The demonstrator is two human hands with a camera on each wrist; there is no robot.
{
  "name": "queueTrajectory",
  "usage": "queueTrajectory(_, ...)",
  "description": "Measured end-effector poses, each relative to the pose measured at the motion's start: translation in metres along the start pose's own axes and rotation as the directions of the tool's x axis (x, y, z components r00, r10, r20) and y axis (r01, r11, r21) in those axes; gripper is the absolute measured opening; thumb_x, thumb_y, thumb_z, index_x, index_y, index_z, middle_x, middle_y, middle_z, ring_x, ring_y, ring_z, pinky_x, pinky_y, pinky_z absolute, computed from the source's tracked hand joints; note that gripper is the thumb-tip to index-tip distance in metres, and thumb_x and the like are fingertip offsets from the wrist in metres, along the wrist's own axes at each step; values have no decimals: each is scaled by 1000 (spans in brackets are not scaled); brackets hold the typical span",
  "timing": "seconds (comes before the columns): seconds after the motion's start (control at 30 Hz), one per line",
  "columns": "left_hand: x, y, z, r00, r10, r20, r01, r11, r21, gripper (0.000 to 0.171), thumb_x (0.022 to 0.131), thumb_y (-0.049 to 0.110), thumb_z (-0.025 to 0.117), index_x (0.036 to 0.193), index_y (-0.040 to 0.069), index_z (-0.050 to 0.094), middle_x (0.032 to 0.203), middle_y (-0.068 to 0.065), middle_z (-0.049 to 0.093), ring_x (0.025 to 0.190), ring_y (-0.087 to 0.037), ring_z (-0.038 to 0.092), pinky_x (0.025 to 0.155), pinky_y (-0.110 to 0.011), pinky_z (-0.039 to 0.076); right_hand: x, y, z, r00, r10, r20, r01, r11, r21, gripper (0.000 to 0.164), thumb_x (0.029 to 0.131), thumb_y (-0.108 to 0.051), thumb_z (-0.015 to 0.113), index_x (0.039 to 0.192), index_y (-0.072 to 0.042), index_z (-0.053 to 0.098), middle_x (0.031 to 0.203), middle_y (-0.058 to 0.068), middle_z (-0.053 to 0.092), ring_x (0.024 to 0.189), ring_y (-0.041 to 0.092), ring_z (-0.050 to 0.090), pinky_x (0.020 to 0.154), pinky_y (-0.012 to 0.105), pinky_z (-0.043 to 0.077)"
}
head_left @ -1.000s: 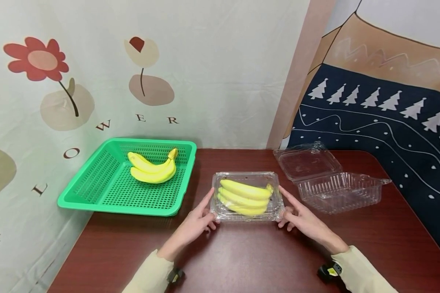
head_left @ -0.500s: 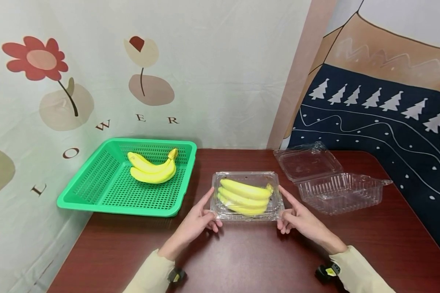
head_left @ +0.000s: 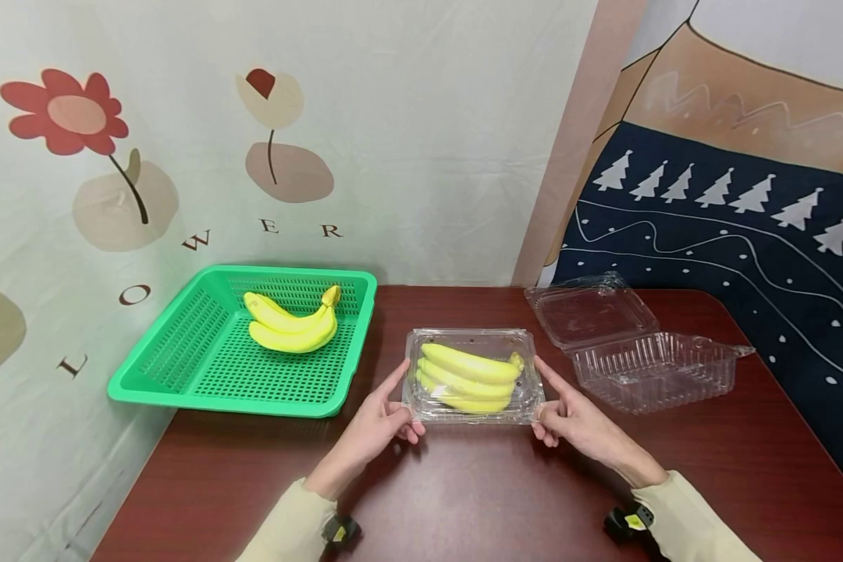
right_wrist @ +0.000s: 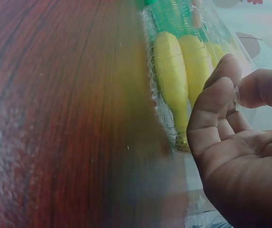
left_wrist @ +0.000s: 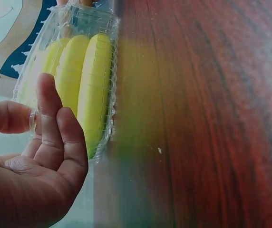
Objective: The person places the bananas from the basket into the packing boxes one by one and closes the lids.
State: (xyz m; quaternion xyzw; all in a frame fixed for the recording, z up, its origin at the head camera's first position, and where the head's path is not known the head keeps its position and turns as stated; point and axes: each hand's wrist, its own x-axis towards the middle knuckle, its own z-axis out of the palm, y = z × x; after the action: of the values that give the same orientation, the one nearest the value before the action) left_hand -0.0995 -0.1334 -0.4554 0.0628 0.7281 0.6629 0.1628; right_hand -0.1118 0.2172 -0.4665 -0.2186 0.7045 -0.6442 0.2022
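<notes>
A closed clear plastic clamshell container [head_left: 474, 337] with a bunch of yellow bananas [head_left: 467, 371] inside stands on the table in front of the person. At its near left corner the left hand [head_left: 375, 425] pinches the rim between thumb and curled fingers, its index finger stretched along the left side. The right hand [head_left: 572, 421] does the same at the near right corner, index finger along the right side. In the left wrist view the thumb and fingers [left_wrist: 50, 126] meet on the rim. The right wrist view shows the rim held between the thumb and fingers [right_wrist: 219, 104] too.
A green plastic basket [head_left: 204, 398] with another bunch of bananas [head_left: 295, 332] stands at the left. To the right lies a second clamshell container [head_left: 653, 375], its lid [head_left: 590, 312] folded back. The brown table [head_left: 478, 492] meets a printed curtain [head_left: 428, 156] behind.
The fingers of both hands have shifted slightly at the container's near corners, the lower fingers tucking in beneath the rim. The container and bananas stay in place.
</notes>
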Motion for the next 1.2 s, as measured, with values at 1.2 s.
queueTrajectory(1.2,10,1,-7,992,19,-125,-17,1000,13,80,94,-10,50,165,15,27,73,-18,71,62,-19,68,61,-28,57,22,-1,8,996,38,-86,-47,993,-104,85,97,8,47,167,-9,2,72,11,60,60,11,55,58,26,52)
